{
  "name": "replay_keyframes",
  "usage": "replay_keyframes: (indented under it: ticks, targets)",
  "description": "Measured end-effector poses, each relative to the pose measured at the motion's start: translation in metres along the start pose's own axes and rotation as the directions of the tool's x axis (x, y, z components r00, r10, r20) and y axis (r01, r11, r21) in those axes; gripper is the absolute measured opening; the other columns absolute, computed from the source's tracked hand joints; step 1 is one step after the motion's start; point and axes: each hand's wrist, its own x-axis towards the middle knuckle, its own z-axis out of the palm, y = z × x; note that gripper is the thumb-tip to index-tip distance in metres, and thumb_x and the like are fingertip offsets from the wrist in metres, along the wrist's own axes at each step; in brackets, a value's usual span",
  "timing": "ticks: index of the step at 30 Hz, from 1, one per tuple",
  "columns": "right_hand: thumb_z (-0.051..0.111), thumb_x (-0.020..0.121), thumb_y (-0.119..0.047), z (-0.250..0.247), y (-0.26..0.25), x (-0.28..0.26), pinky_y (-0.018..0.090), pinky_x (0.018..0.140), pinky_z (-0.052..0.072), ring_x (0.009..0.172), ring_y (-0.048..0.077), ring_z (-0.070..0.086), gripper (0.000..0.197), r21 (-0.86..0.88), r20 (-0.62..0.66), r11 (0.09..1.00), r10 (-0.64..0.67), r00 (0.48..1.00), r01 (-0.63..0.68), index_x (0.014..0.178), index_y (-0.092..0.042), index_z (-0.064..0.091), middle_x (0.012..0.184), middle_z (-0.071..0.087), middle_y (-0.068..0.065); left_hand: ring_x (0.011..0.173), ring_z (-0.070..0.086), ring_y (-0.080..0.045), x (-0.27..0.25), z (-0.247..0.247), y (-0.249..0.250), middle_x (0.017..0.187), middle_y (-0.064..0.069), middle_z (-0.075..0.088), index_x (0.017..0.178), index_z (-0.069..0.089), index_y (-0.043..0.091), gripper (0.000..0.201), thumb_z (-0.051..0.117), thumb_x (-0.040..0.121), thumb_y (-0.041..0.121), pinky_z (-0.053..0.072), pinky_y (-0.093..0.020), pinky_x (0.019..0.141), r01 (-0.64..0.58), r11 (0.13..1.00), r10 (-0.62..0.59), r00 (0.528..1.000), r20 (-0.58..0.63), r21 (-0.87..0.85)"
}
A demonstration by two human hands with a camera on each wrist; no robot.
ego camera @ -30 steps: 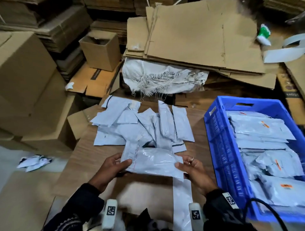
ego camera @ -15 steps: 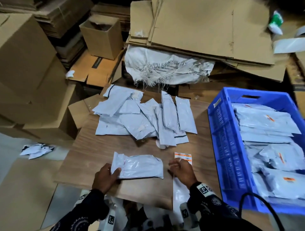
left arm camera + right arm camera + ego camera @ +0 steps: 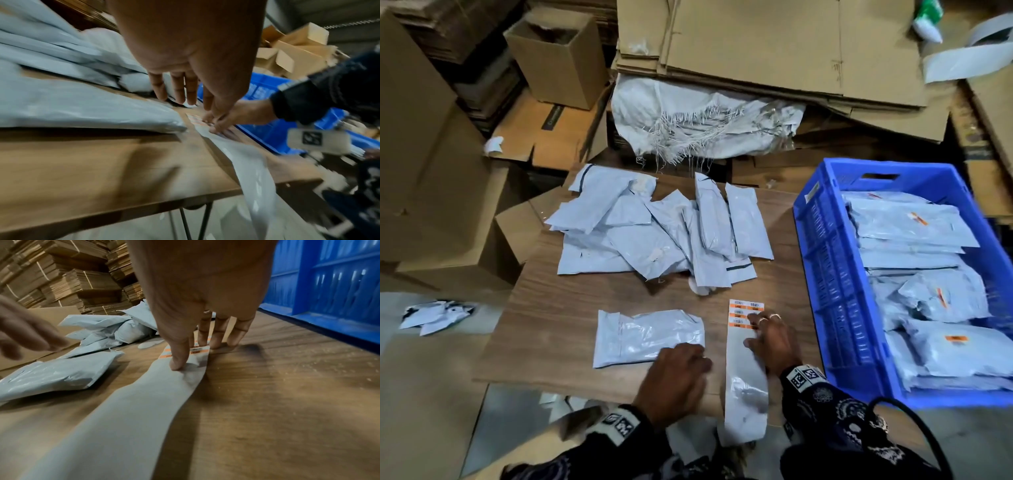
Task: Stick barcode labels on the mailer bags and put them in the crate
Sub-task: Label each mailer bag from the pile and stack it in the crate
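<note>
Wooden surface [image 3: 544, 329] noted at centre, carrying one flat grey mailer bag [image 3: 647, 337] near the front edge, lying lengthwise left to right. Left hand [image 3: 674, 380] seen above the front right corner of that bag, fingers straight and loosely spread in the left wrist view, holding nothing; contact with the bag cannot be told, the hand being blurred. Right hand [image 3: 770, 342] found just right of the bag, fingers extended downward onto the label strip [image 3: 744, 383]; thumb [image 3: 179, 360] pressing the backing paper flat, other fingertips resting at the far end among the orange-and-white barcode labels [image 3: 744, 310]. No label seen lifted. Strip running from the labels toward the person and hanging over the front edge of the surface. Loose pile of unlabelled mailer bags [image 3: 654, 233] recorded toward the back of the surface, overlapping one another, well apart from the single bag. Blue plastic crate [image 3: 825, 274] standing at the right side of the surface, just beside the right hand, holding many mailer bags; several of these showing small orange labels [image 3: 957, 339] on their upper faces. Behind the surface: a frayed white woven sack [image 3: 705, 120] under a stack of flattened cardboard sheets [image 3: 774, 51], an open cardboard box [image 3: 558, 54] at back left, larger cartons [image 3: 421, 154] at far left. Scraps of torn paper [image 3: 434, 313] lying on the floor at left.
</note>
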Motion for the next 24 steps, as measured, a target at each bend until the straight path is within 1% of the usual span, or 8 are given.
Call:
replay_keyframes:
  ticks: [3,5,8,11,15,17,21,24]
  targets:
    - [0.072,0.083,-0.047,-0.004,0.000,0.001,0.038,0.108,0.041,0.130,0.021,0.051,0.058,-0.054,0.008,0.998,-0.036,0.999,0.037,0.137,-0.029,0.060,0.146,0.055,0.000,0.120,0.058,-0.023,0.026,0.034,0.012,0.135,-0.004,0.059,0.119,0.062,0.023,0.038,0.057,0.082,0.030,0.050,-0.036,0.090,-0.168,0.984,0.157,0.976,0.152,0.062]
    - [0.069,0.086,-0.047,-0.006,0.001,0.001,0.039,0.108,0.040,0.129,0.021,0.051,0.051,-0.070,0.010,0.996,-0.053,0.999,0.054,0.134,-0.030,0.063,0.143,0.057,0.000,0.119,0.061,-0.025,0.042,0.050,0.016,0.137,-0.008,0.061,0.121,0.064,0.018,0.042,0.050,0.082,0.026,0.053,-0.037,0.094,-0.171,0.977,0.131,0.954,0.270,0.129]
    - [0.066,0.089,-0.045,-0.010,0.003,0.002,0.039,0.107,0.039,0.126,0.020,0.052,0.042,-0.058,0.007,0.996,-0.061,0.998,0.061,0.129,-0.033,0.066,0.138,0.061,-0.001,0.107,0.070,-0.022,0.061,0.060,0.017,0.123,-0.006,0.071,0.105,0.075,0.018,0.045,0.037,0.082,0.021,0.056,-0.039,0.090,-0.173,0.961,0.067,0.902,0.426,0.214]
    - [0.067,0.087,-0.049,-0.015,0.005,0.005,0.037,0.108,0.039,0.127,0.020,0.051,0.042,-0.032,0.029,0.998,-0.045,0.999,0.046,0.126,-0.036,0.067,0.136,0.062,-0.001,0.102,0.069,-0.021,0.068,0.059,0.021,0.113,-0.002,0.072,0.095,0.075,0.019,0.039,0.039,0.081,0.019,0.050,-0.041,0.099,-0.159,0.950,0.038,0.913,0.406,0.268]
    - [0.068,0.084,-0.053,-0.021,0.010,0.010,0.037,0.105,0.041,0.126,0.022,0.053,0.042,0.022,0.057,0.997,-0.072,0.996,0.071,0.123,-0.035,0.071,0.134,0.063,0.001,0.105,0.063,-0.029,0.071,0.060,0.020,0.107,-0.005,0.066,0.113,0.067,0.016,0.042,0.040,0.082,0.017,0.049,-0.047,0.100,-0.137,0.949,0.032,0.938,0.346,0.283]
    - [0.064,0.088,-0.051,-0.021,0.012,0.010,0.036,0.102,0.040,0.124,0.020,0.052,0.039,-0.013,0.051,0.995,-0.099,0.994,0.099,0.123,-0.036,0.070,0.132,0.064,-0.002,0.103,0.063,-0.031,0.074,0.057,0.022,0.104,-0.006,0.064,0.110,0.067,0.015,0.041,0.044,0.077,0.017,0.050,-0.047,0.100,-0.138,0.939,0.020,0.937,0.348,0.315]
    - [0.064,0.088,-0.050,-0.018,0.015,0.012,0.036,0.098,0.041,0.118,0.019,0.054,0.033,0.018,0.021,0.996,-0.093,0.995,0.092,0.117,-0.037,0.073,0.123,0.068,-0.005,0.097,0.063,-0.030,0.080,0.053,0.028,0.099,-0.006,0.065,0.100,0.072,0.017,0.041,0.075,0.060,0.023,0.051,-0.050,0.098,-0.116,0.925,-0.014,0.941,0.338,0.361]
    - [0.061,0.086,-0.054,-0.018,0.017,0.015,0.036,0.096,0.043,0.114,0.018,0.056,0.032,0.063,0.033,0.996,-0.067,0.997,0.064,0.111,-0.039,0.075,0.118,0.070,-0.009,0.098,0.065,-0.028,0.080,0.053,0.028,0.101,-0.005,0.066,0.099,0.074,0.020,0.049,0.084,0.052,0.028,0.053,-0.051,0.095,-0.099,0.929,-0.028,0.941,0.336,0.356]
